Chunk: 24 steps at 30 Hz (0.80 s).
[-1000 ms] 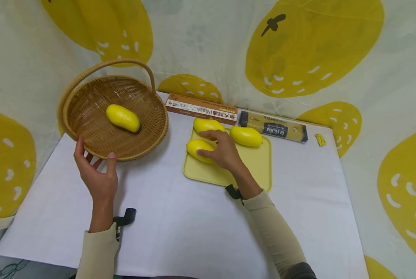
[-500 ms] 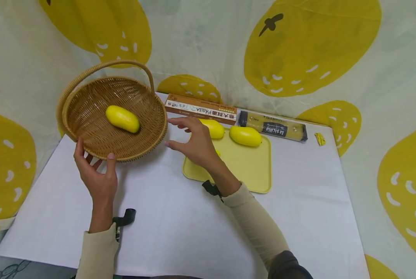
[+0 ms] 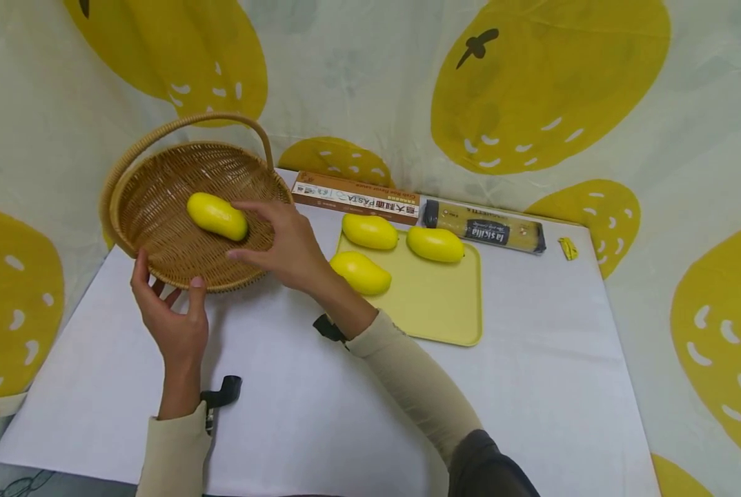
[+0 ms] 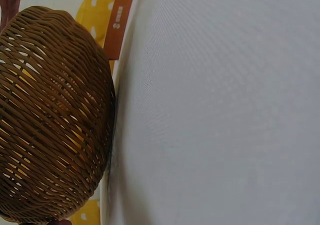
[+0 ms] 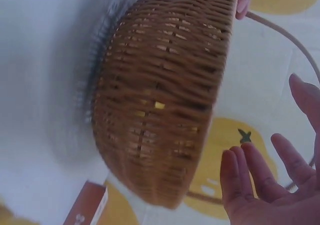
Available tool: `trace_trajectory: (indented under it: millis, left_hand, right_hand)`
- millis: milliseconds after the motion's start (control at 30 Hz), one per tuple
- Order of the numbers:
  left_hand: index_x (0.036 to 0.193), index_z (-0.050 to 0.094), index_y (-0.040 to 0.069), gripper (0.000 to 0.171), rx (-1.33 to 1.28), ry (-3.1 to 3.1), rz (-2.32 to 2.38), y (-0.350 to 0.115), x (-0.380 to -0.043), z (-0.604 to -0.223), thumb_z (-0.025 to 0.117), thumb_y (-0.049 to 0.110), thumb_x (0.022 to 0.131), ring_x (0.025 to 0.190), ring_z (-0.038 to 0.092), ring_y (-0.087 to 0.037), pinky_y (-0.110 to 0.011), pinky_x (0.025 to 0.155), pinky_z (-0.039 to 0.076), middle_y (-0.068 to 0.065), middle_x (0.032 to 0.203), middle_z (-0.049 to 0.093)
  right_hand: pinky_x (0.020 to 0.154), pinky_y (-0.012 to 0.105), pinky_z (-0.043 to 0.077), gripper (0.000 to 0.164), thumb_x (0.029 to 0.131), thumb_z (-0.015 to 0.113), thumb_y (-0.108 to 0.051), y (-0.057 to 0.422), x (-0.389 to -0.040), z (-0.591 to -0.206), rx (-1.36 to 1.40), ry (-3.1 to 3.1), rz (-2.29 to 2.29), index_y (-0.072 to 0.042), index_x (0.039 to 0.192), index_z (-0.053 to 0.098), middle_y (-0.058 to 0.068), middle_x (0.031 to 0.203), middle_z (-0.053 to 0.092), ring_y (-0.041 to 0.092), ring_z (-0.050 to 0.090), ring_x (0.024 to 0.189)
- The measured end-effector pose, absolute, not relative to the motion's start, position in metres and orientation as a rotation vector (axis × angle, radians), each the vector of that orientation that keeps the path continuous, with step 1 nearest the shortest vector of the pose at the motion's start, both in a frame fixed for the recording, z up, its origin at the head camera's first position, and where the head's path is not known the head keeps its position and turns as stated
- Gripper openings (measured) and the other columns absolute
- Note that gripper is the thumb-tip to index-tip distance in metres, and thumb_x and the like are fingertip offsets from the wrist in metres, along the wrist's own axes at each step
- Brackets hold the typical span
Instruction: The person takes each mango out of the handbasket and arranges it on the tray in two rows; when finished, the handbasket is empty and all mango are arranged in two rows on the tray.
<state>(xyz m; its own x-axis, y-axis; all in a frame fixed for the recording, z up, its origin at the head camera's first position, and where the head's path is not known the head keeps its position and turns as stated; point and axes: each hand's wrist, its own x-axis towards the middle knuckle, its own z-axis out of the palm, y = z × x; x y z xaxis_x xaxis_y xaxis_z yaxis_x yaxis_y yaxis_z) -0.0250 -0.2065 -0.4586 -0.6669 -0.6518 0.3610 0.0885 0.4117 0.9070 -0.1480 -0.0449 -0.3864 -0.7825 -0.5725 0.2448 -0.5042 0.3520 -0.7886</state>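
In the head view, a round wicker basket (image 3: 159, 235) with an arched handle tilts toward me at the left. My left hand (image 3: 174, 324) holds its front rim, thumb on the near edge. One yellow mango (image 3: 217, 216) lies inside. My right hand (image 3: 292, 248) reaches over the basket's right side with thumb and fingers spread, fingertips close to that mango and nothing between them. The right wrist view shows the same hand (image 5: 275, 185) with fingers apart above the rim. Woven wall of the basket (image 4: 55, 115) fills the left of the left wrist view.
A pale yellow tray (image 3: 435, 304) right of the basket carries three mangoes, one of them a mango (image 3: 435, 244) at its back right. Behind stand a pasta box (image 3: 357, 197) and a spaghetti pack (image 3: 485, 226). A small yellow scrap (image 3: 568, 248) lies at the far right.
My right hand has moved left from above the tray's mangoes to over the basket, carrying nothing. The left hand keeps its hold on the rim, and the basket stays nearly still.
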Motion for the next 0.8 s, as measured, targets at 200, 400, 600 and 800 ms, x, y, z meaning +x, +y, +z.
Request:
trace_trajectory:
  millis: [200,400,600,800]
  left_hand:
    - [0.163,0.034,0.013,0.075,0.482,-1.955,-1.313,-0.207,-0.025,-0.459,0.067,0.014,0.096,0.141,0.051,-0.040,-0.021,0.102,0.043,-0.008,0.170,0.037]
    - [0.163,0.035,0.009,0.075,0.472,-1.954,-1.326,-0.209,-0.025,-0.459,0.067,0.013,0.096,0.142,0.050,-0.042,-0.022,0.102,0.043,-0.010,0.169,0.037]
    - [0.164,0.034,0.012,0.075,0.479,-1.962,-1.316,-0.209,-0.026,-0.459,0.067,0.017,0.097,0.143,0.050,-0.040,-0.023,0.103,0.043,-0.009,0.169,0.037]
    - [0.164,0.034,0.014,0.075,0.477,-1.959,-1.323,-0.209,-0.026,-0.459,0.068,0.016,0.096,0.144,0.049,-0.041,-0.024,0.104,0.043,-0.010,0.169,0.037]
  right_hand:
    - [0.123,0.028,0.032,0.078,0.086,0.089,-0.042,-0.071,-0.153,-0.388,-1.002,2.571,-1.274,-0.023,0.154,0.056,-0.005,0.156,0.059,0.013,0.050,0.145]
    - [0.116,0.025,0.035,0.082,0.085,0.089,-0.044,-0.090,-0.158,-0.388,-0.986,2.612,-1.172,-0.027,0.157,0.052,-0.008,0.155,0.059,0.009,0.051,0.139]
    - [0.121,0.027,0.032,0.080,0.087,0.086,-0.048,-0.105,-0.169,-0.389,-0.994,2.651,-1.001,-0.032,0.158,0.050,-0.010,0.157,0.056,0.009,0.046,0.144]
    - [0.113,0.024,0.037,0.074,0.087,0.087,-0.043,-0.118,-0.187,-0.393,-1.007,2.672,-0.984,-0.030,0.154,0.057,-0.009,0.152,0.062,0.009,0.054,0.138]
